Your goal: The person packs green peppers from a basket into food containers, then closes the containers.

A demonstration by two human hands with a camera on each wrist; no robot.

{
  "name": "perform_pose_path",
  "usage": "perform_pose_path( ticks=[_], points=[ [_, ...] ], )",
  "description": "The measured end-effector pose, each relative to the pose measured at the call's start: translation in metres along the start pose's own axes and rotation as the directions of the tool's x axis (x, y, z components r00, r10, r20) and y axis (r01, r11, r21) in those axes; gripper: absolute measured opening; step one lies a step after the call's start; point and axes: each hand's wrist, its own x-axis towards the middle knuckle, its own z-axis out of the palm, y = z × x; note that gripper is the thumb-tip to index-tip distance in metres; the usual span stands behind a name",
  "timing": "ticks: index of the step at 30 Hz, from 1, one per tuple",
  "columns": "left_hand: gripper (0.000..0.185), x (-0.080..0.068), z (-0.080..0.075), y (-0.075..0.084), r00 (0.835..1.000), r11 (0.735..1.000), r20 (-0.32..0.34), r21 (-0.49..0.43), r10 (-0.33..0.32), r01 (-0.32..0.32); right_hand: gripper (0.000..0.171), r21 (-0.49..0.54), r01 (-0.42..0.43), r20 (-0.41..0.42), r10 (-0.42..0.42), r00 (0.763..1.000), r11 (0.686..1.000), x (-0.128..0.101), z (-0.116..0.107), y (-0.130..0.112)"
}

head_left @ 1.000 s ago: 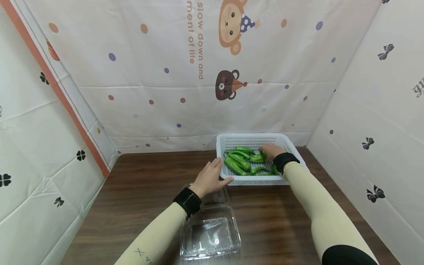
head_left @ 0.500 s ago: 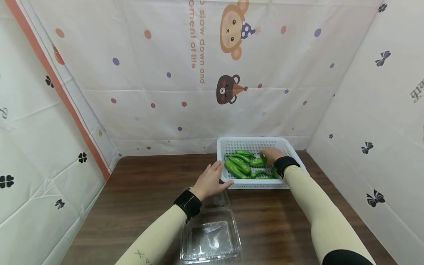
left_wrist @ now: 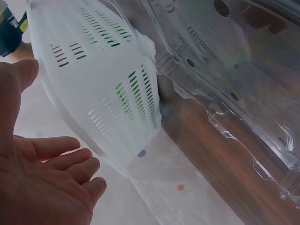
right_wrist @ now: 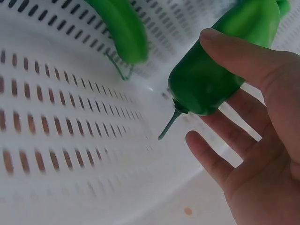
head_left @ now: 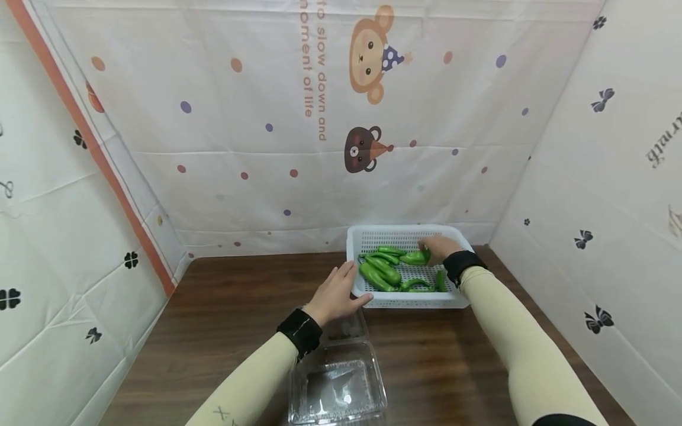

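Observation:
In the head view a white perforated basket [head_left: 415,300] stands at the back of the table with several green peppers [head_left: 379,276] in it. My right hand [head_left: 438,249] reaches into its right side. Up close in the right wrist view, thumb and fingers pinch one thick green pepper [right_wrist: 206,84], its thin stem pointing down and outward; a second pepper [right_wrist: 126,35] lies apart from it. My left hand [head_left: 334,296] is at the basket's left front corner, fingers extended. From the left wrist, those fingers [left_wrist: 84,168] look relaxed beside the basket wall [left_wrist: 79,93], holding nothing.
A clear plastic clamshell box [head_left: 338,384] lies opened out on the brown wooden table [head_left: 240,331], partly under my left forearm. White printed sheets [head_left: 256,195] hang behind and on both sides, close to the basket's back.
The head view has tilted slightly, so the scene sits lower. My right wrist has shifted a little, showing more of the small pepper at the basket's right. The left hand stays at the corner.

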Motion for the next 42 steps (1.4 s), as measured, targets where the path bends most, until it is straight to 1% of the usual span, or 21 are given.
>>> perform_pose_path(
  ticks=[3, 6, 13, 17, 19, 23, 27, 32, 38, 42],
  points=[
    [0.084, 0.001, -0.001, 0.001, 1.0, 1.0, -0.003, 0.01, 0.007, -0.007, 0.037, 0.0, 0.01, -0.024, -0.01, 1.0, 1.0, -0.006, -0.014, -0.002],
    [0.085, 0.002, 0.0, 0.001, 1.0, 1.0, -0.003, 0.021, 0.011, -0.011, 0.035, 0.001, 0.014, -0.03, -0.014, 0.999, 1.0, -0.01, -0.023, -0.002],
    [0.084, 0.001, 0.001, 0.003, 1.0, 1.0, -0.012, 0.019, 0.016, -0.015, 0.038, 0.035, 0.047, -0.061, -0.045, 0.997, 0.998, -0.019, -0.031, -0.005],
    [0.086, -0.001, 0.002, 0.002, 0.999, 1.0, -0.034, 0.008, 0.024, -0.024, 0.039, 0.053, 0.074, -0.084, -0.07, 0.994, 0.996, -0.022, -0.033, -0.009],
    [0.087, -0.002, 0.001, 0.001, 0.998, 0.999, -0.056, 0.002, 0.037, -0.037, 0.04, 0.064, 0.085, -0.107, -0.078, 0.991, 0.994, -0.024, -0.035, -0.013],
    [0.088, -0.004, 0.0, 0.0, 0.994, 0.998, -0.099, -0.008, 0.054, -0.055, 0.042, 0.063, 0.117, -0.151, -0.106, 0.983, 0.991, -0.028, -0.04, -0.021],
    [0.09, -0.007, 0.0, -0.002, 0.988, 0.998, -0.139, -0.004, 0.06, -0.062, 0.041, 0.047, 0.152, -0.17, -0.142, 0.975, 0.987, -0.032, -0.044, -0.031],
    [0.093, -0.012, -0.002, -0.003, 0.985, 0.998, -0.16, 0.005, 0.065, -0.065, 0.039, 0.033, 0.21, -0.207, -0.199, 0.958, 0.977, -0.038, -0.047, -0.049],
    [0.09, -0.016, -0.007, 0.0, 0.976, 0.995, -0.196, -0.012, 0.09, -0.094, 0.038, 0.007, 0.288, -0.245, -0.277, 0.929, 0.958, -0.043, -0.05, -0.071],
    [0.089, -0.02, -0.009, 0.0, 0.975, 0.995, -0.202, -0.012, 0.094, -0.098, 0.039, 0.008, 0.316, -0.256, -0.303, 0.918, 0.949, -0.045, -0.049, -0.083]
  ],
)
